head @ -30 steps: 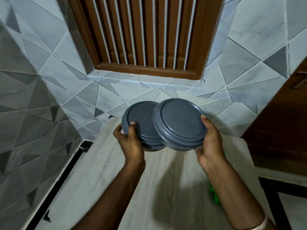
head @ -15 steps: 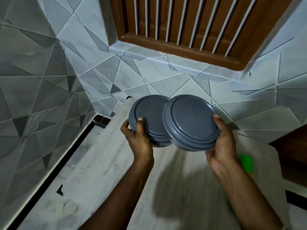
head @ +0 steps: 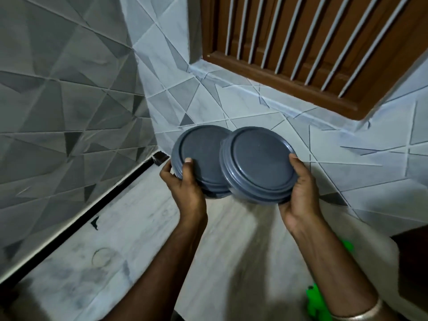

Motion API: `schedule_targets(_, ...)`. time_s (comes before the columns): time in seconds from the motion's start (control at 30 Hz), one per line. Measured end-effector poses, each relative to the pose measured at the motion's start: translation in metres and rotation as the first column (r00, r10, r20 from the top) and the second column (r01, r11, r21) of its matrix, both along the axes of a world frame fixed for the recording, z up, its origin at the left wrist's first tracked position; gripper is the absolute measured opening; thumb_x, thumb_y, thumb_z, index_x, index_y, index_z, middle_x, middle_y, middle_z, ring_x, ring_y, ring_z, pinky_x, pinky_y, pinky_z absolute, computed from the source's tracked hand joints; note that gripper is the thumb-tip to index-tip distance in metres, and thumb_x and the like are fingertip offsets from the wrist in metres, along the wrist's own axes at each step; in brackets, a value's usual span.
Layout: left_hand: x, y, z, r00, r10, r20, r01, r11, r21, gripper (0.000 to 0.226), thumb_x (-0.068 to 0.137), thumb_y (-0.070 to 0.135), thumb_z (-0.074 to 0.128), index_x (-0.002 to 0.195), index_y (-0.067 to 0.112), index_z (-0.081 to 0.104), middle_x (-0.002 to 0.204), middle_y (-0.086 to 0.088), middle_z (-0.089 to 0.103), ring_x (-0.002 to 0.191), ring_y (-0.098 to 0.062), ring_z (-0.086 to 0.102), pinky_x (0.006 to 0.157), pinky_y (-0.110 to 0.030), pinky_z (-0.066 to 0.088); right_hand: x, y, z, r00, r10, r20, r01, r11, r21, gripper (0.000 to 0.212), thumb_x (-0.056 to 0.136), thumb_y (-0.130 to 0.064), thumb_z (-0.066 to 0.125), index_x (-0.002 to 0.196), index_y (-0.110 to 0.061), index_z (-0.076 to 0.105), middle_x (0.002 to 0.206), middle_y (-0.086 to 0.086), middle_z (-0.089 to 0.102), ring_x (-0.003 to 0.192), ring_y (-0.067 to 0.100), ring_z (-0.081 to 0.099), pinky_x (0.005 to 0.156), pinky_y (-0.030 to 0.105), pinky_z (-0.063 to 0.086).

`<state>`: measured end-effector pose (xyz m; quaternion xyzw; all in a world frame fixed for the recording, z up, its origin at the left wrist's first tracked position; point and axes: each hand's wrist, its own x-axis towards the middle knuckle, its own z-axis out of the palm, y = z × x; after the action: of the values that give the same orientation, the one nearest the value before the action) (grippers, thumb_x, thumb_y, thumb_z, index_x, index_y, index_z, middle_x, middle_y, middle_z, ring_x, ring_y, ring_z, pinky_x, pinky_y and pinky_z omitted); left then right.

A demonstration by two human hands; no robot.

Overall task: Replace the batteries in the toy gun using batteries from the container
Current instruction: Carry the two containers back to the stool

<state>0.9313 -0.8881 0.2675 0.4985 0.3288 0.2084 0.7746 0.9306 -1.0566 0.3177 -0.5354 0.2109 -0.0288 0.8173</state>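
Two grey round tubs are up in the air, both with lids shut tight. The left container point(head: 201, 156) sits in the left hand point(head: 185, 186), thumb flat across the lid and fingers curled under the base. The right container point(head: 257, 163) is gripped by the right hand point(head: 298, 198), thumb hooked on the far rim and fingers tucked out of sight beneath. The right tub's edge overlaps the left one, and whether they touch I cannot tell. Both tilt their lids towards the camera, which looks like a comparison: they match, and nothing shows which one has the batteries.

Neither lid has been lifted yet, so I'd call this very early in the job. With both hands full, one tub likely has to go down before the other can be opened.

Below them lies the marble slab point(head: 129, 239), and there's the toy gun point(head: 316, 302), a bright green shape near the slab's near-right corner, mostly hidden under the right forearm, well below the tubs. It looks untouched, close enough to reach once a hand is free. A bangle point(head: 361, 313) rings the right wrist.

A black strip point(head: 76, 218) runs along the slab's left edge, a tiled wall point(head: 69, 100) rises behind, and a wooden window grille point(head: 312, 38) is above.
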Motion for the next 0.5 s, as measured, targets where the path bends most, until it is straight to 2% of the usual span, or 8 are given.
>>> schedule_targets(0.13,-0.050,-0.029,0.019,0.997,0.057,0.045,-0.057,0.998,0.005,0.039,0.100,0.037,0.058,0.133,0.030,0.038,0.122,0.002,0.058,0.106,-0.011,0.061,0.074,-0.026,0.051,-0.043,-0.030,0.011,0.997,0.077,0.014,-0.077,0.996,0.034,0.024,0.092,-0.039,0.064,0.106,-0.022,0.073,0.098,-0.005,0.077,0.088,0.015,0.072,0.074,0.032,0.056)
schedule_targets(0.23,-0.098,-0.061,0.039,0.995,0.076,0.065,-0.076,0.997,-0.005,0.033,0.100,0.037,0.058,0.128,0.032,0.039,0.122,0.000,0.057,0.105,-0.012,0.060,0.073,-0.026,0.050,-0.085,-0.063,0.027,0.997,0.074,0.025,-0.075,0.996,0.049,0.018,0.092,-0.036,0.065,0.099,-0.022,0.073,0.093,-0.005,0.076,0.088,0.016,0.070,0.075,0.033,0.056)
schedule_targets(0.33,-0.150,-0.088,0.054,0.989,0.117,0.085,-0.119,0.993,0.012,0.034,0.100,0.038,0.058,0.128,0.032,0.039,0.124,-0.003,0.058,0.105,-0.014,0.061,0.071,-0.027,0.050,-0.128,-0.091,0.042,0.993,0.106,0.051,-0.108,0.993,0.045,0.017,0.091,-0.035,0.066,0.098,-0.021,0.072,0.096,-0.003,0.075,0.090,0.018,0.070,0.081,0.037,0.056)
schedule_targets(0.5,-0.208,-0.116,0.068,0.977,0.190,0.094,-0.191,0.982,0.002,0.032,0.100,0.037,0.057,0.125,0.032,0.038,0.125,-0.005,0.057,0.098,-0.010,0.059,0.067,-0.026,0.048,-0.175,-0.126,0.056,0.986,0.155,0.057,-0.157,0.987,0.040,0.015,0.091,-0.034,0.065,0.094,-0.021,0.070,0.092,-0.004,0.073,0.083,0.016,0.068,0.071,0.033,0.055)
